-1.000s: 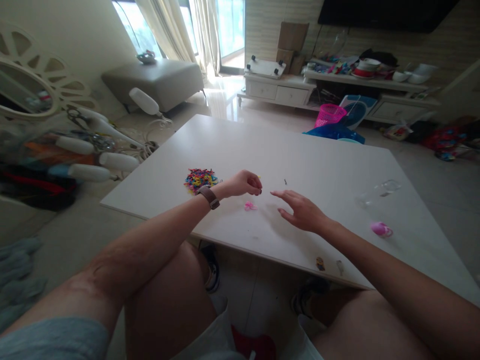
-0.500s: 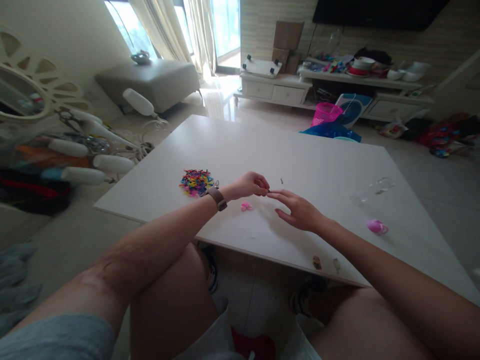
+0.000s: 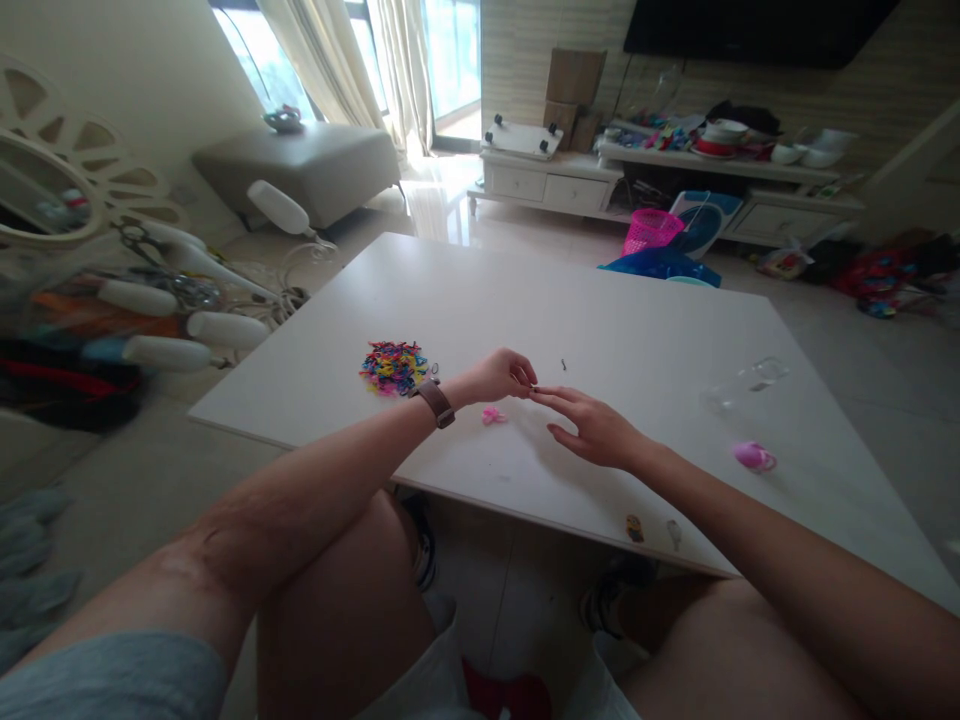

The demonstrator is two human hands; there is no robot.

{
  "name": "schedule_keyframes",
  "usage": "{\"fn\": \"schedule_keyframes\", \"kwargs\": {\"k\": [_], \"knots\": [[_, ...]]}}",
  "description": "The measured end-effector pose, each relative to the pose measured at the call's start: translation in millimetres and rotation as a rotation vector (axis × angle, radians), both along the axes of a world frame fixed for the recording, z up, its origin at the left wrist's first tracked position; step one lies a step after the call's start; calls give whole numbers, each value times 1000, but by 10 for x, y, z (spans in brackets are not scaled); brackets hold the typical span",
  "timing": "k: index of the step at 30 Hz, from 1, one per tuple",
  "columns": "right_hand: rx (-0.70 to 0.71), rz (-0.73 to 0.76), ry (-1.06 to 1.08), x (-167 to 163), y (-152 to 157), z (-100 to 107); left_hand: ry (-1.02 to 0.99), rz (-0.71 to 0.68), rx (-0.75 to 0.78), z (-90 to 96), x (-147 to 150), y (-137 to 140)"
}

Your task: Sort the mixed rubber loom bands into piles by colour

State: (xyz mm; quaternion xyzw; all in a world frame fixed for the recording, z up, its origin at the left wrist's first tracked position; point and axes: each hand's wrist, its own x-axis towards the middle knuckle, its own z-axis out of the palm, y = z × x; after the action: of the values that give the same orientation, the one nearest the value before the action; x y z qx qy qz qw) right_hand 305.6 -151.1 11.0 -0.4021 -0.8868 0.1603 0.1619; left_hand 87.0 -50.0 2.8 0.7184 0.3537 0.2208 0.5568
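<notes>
My left hand [image 3: 504, 375], with a brown-strapped watch [image 3: 437, 403] on its wrist, pinches a small dark piece [image 3: 534, 389] too small to make out. The fingertips of my right hand [image 3: 596, 430] meet it there; this hand is palm down with fingers stretched and thumb apart. Just below my left hand lies a small pink piece [image 3: 493, 416] on the white table [image 3: 480, 290]. A heap of small multicoloured pieces [image 3: 394, 366] is left of the watch. One small dark piece [image 3: 563, 365] lies beyond my right fingers.
On the table's right are a clear bottle [image 3: 765, 374] on its side and a pinkish-purple object [image 3: 753, 457]. Near the front edge lie a small yellow figure [image 3: 634, 528] and a small pale silvery object [image 3: 673, 533]. A pink basket [image 3: 651, 232] stands beyond the far edge.
Both hands stay together over the same spot, with only a very slight shift of the fingertips. The pieces on the table have not moved.
</notes>
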Motion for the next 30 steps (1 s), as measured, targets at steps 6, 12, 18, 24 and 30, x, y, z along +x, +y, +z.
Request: {"fn": "schedule_keyframes", "kwargs": {"k": [6,12,18,24,30], "knots": [[-6,-13,-4,19,6,-45,13,-36,97,-7,4,8],[46,-65,-3,8,4,-20,-16,-40,66,4,-9,3],[50,-135,-20,4,16,6,29,19,63,-20,-95,148],[57,-224,-30,74,77,-56,155,307,157,-98,-313,428],[33,-328,-91,233,198,-182,264,461,234,-182,-334,547]]}}
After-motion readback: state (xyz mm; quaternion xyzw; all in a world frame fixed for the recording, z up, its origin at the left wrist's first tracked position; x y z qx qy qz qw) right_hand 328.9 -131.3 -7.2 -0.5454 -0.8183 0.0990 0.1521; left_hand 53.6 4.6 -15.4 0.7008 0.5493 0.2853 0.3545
